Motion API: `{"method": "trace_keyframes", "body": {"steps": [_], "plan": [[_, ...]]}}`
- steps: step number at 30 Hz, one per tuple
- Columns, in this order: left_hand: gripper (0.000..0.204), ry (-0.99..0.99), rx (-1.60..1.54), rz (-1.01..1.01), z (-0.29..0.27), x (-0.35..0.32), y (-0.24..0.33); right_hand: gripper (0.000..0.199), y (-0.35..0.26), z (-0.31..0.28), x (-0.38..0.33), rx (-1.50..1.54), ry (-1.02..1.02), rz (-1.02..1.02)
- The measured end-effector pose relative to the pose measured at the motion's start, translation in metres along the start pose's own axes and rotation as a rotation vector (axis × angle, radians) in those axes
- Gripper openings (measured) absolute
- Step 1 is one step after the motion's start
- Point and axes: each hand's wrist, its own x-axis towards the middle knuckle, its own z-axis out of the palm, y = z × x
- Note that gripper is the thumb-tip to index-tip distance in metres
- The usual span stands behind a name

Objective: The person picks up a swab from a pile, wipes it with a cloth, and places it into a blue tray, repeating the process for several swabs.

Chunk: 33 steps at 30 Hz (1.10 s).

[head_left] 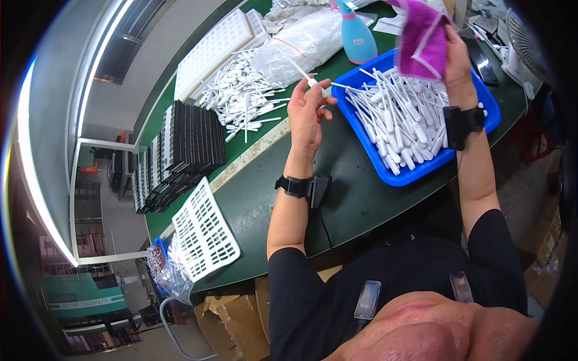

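Observation:
My left hand (308,114) is closed around a white plastic stick with a thin stem and a thicker handle (312,82), its stem pointing up and to the left. In my right hand (459,63), raised over the far side of the blue tray (394,179), hangs a purple cloth (420,48) with a pale edge. The tray holds a heap of similar white sticks (397,120), lying at many angles. My left hand is just left of the tray's rim. The cloth hides part of the heap's far right.
More white sticks (247,93) lie heaped left, beside a clear plastic bag (307,48) and white trays (217,45). A blue spray bottle (359,42) stands behind the blue tray. Stacked black racks (189,138) and a white slotted panel (208,231) are at left; a fan (525,45) is at right.

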Motion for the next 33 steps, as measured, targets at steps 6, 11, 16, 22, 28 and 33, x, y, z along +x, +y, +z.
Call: {"method": "trace_keyframes", "body": {"steps": [6,11,16,22,28,33], "plan": [[0.018,-0.102,0.076,-0.023,0.023,-0.011,-0.009,0.031,0.091,0.109,-0.053,-0.203,-0.093,0.420],[0.019,-0.301,0.336,0.116,0.069,-0.031,-0.039,0.032,0.111,0.081,-0.053,-0.709,-0.018,-0.059],[0.026,-0.429,-0.409,-0.781,0.062,-0.051,-0.020,0.036,0.092,0.081,-0.031,-0.048,0.152,0.163],[0.026,-0.330,0.151,-0.243,0.079,-0.062,-0.027,0.036,0.087,0.085,-0.040,-0.072,0.198,0.241],[0.024,0.007,0.351,0.439,0.049,-0.027,-0.041,0.033,0.106,0.098,-0.056,-0.617,-0.130,-0.009],[0.023,-0.014,0.461,0.334,0.049,-0.042,0.023,0.035,0.109,0.079,-0.048,-0.703,-0.483,0.241]]}}
